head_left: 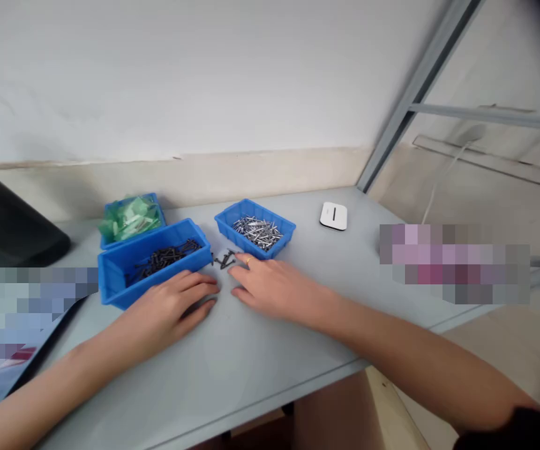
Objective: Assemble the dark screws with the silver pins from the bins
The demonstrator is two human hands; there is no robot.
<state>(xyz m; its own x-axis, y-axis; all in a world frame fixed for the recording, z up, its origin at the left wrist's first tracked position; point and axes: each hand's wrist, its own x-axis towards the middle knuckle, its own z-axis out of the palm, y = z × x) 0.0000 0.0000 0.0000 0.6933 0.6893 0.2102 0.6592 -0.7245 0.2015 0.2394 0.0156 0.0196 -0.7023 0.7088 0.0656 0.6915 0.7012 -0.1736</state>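
Observation:
My left hand (172,306) lies flat on the grey table (251,362), fingers stretched out, just in front of a blue bin of black screws (150,265). My right hand (272,285) also rests flat with its fingers apart, its fingertips beside a small pile of loose black screws (224,259) on the table. Behind that hand stands a blue bin of silver screws (255,228). Neither hand holds anything that I can see.
A third blue bin with green plastic bags (132,217) sits at the back left. A small white device (334,215) lies at the back right. A dark object (7,219) stands at the far left. The table's front edge runs diagonally below my arms.

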